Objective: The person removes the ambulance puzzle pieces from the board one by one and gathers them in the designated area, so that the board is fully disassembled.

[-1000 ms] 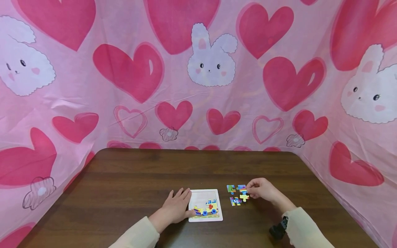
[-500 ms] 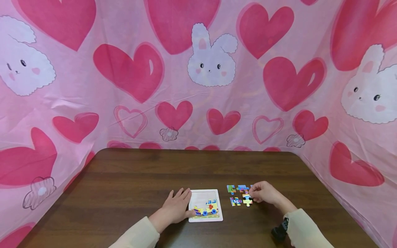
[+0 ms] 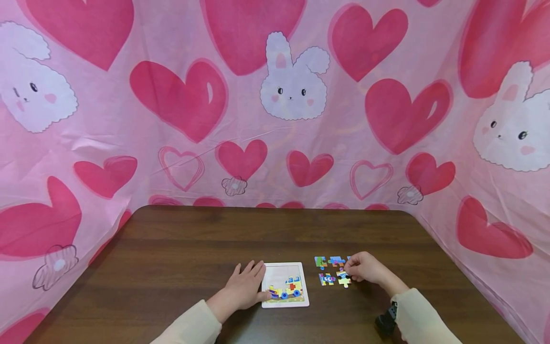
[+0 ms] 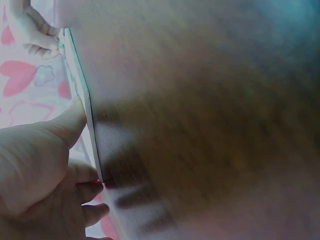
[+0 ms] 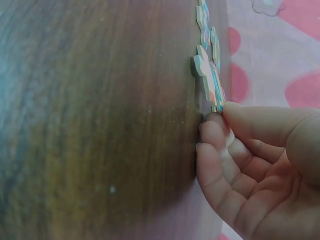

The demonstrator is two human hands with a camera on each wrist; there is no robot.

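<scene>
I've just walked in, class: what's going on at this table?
A person's left hand rests on the left edge of a white tray, where a jigsaw vehicle is assembled along the bottom; the upper part is unfilled. The right hand pinches a yellow piece, with other loose pieces lying close by, right of the tray.

The puzzle tray (image 3: 305,294) looks like smooth, matt board or thin wood, pale along its edge. Beneath it, the table (image 3: 193,248) shows dark wood grain (real or laminate, hard to tell) under a soft sheen. Right of the tray, the puzzle pieces (image 3: 325,280) have smooth printed faces and pale, woody-looking edges. Behind the tray hangs a creased cloth backdrop (image 3: 275,134), faintly shiny in places. Nearer than the tray, the sleeves (image 3: 191,325) are matt cloth.
</scene>
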